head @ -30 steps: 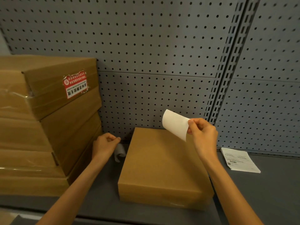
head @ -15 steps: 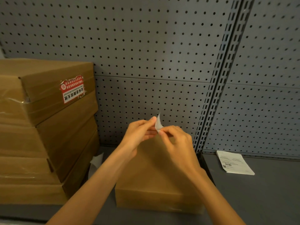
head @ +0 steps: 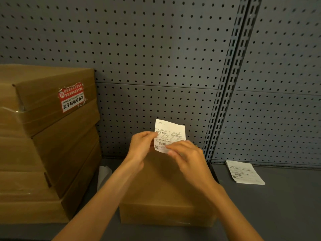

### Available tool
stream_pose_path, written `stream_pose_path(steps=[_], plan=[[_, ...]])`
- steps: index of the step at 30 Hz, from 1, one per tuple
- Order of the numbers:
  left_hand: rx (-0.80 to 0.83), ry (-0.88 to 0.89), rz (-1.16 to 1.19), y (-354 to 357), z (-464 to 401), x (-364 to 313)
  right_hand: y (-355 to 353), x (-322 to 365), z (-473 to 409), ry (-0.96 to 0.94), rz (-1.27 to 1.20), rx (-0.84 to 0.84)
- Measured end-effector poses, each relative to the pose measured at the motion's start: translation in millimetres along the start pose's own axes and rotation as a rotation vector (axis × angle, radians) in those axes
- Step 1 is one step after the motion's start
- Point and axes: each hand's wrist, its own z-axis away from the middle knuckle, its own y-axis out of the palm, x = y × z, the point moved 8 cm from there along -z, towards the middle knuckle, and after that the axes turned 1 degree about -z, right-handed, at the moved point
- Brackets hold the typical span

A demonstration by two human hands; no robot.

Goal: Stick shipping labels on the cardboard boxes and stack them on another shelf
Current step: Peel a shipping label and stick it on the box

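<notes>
Step in hand, as I read it: label prep, not yet stuck. Both hands held the white printed shipping label (head: 169, 134) upright above the far edge of the plain brown cardboard box (head: 166, 193). Left hand (head: 142, 148) pinched the label's left edge; right hand (head: 186, 158) pinched its lower right corner, fingers curled. Printed side faced the camera; couldn't tell whether the backing was off.

Next move probably called for laying the label flat on the box top and pressing it down from one edge.

Box sat on the grey metal shelf (head: 286, 206), near the front lip. Tall stack of brown cartons (head: 43, 153) with a red-and-white sticker (head: 73, 97) stood close on the left, narrow gap between, a pale paper scrap (head: 104, 176) in it. Grey pegboard back panel (head: 156, 58) just behind. Right side was roomier: only a small pile of spare labels (head: 245, 173), well apart.
</notes>
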Motion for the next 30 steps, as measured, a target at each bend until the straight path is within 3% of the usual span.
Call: stream_pose_path(steps=[4, 7, 13, 17, 23, 30], plan=[[0.017, 0.015, -0.021, -2, 0, -4, -30, -22, -4, 0.227, -0.115, -0.225], [0.041, 0.016, 0.007, 1, 3, -4, -38, -41, -4, 0.402, -0.202, -0.300], [0.068, -0.003, 0.071, 6, 5, 1, -20, -72, 3, 0.619, -0.311, -0.182], [0.070, -0.001, 0.015, 4, 3, 7, -13, -77, 5, 0.663, -0.386, -0.165], [0.024, 0.056, -0.204, -7, -7, 17, -7, -80, 7, 0.696, -0.354, -0.090], [-0.020, 0.236, -0.726, -14, -8, 21, 10, -84, 8, 0.662, -0.099, 0.055]])
